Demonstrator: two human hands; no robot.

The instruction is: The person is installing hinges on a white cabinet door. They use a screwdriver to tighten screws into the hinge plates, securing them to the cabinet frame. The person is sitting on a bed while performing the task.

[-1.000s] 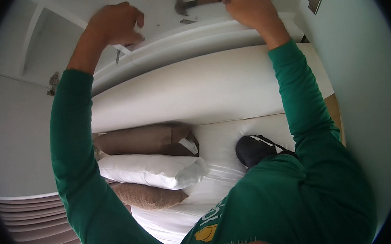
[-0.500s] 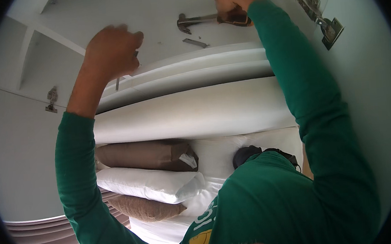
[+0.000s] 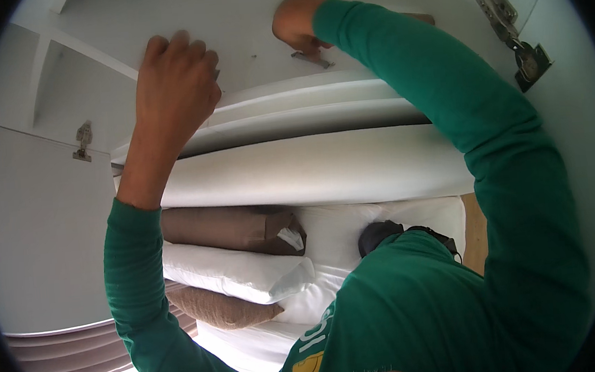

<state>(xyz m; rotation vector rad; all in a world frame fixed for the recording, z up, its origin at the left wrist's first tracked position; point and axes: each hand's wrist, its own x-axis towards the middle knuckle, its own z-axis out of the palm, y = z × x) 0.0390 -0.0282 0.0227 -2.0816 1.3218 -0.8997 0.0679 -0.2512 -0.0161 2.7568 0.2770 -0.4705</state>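
Note:
My right hand (image 3: pixel 297 24) is over the white cabinet shelf (image 3: pixel 243 22), its fingers bent down and closed on a slim grey metal piece (image 3: pixel 312 60) whose exact kind I cannot make out. My left hand (image 3: pixel 178 76) is raised near the shelf's front, fingers curled. A small dark bit shows at its fingertips, but what it holds is hidden. Beyond my right sleeve pokes a brownish end (image 3: pixel 420 18), probably of the hammer's handle; the sleeve hides the rest. A tiny dark speck (image 3: pixel 254 56) lies on the shelf between my hands.
Metal hinges (image 3: pixel 515 39) stick out at the right, with another hinge (image 3: pixel 82 141) at the left door. Below are a rounded white panel (image 3: pixel 324 166), a brown cushion (image 3: pixel 231 230), a white pillow (image 3: pixel 241 271) and a tan cushion (image 3: pixel 223 306) on a white-covered bed.
My right hand has left the hammer and moved left to the grey metal piece. The left hand has turned a little, and the thin rod seen below it is out of sight.

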